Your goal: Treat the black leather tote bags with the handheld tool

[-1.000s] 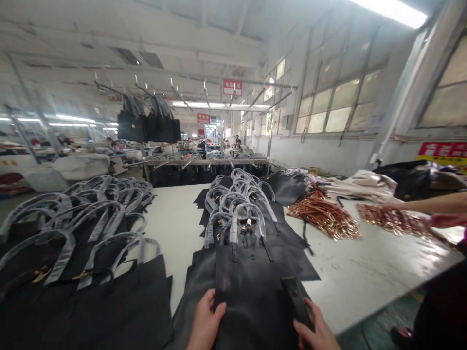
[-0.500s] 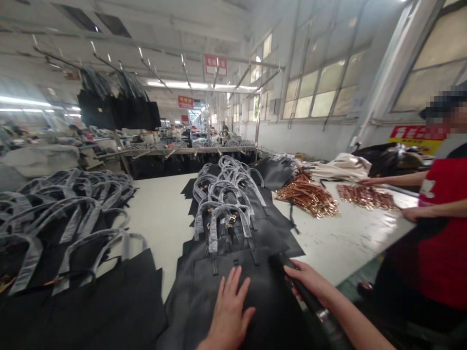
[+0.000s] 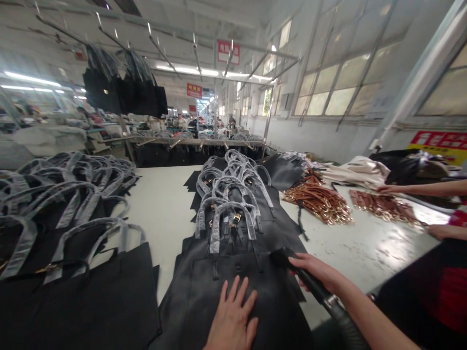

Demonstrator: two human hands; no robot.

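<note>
head view | left grip (image 3: 233, 316) open, palm and spread fingers pressed flat, steadying the black leather tote (image 3: 191, 306) on the white desk (image 3: 365, 257) | right grip (image 3: 317, 270) closed around a black handheld tool (image 3: 280, 257), its tip at the tote's top edge | plastic-wrapped tote handles (image 3: 229, 214) beyond | co-worker's hand (image 3: 392, 188) near tan straps (image 3: 383, 206)

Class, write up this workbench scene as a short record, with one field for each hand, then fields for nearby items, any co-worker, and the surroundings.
Left hand: flat on a black leather bag
Right hand: gripping a black hose nozzle
Nearby: stacked bags with wrapped handles; brown straps
Co-worker: one hand beside a second strap pile
Surroundings: white table; black bags hanging from a rack
</note>
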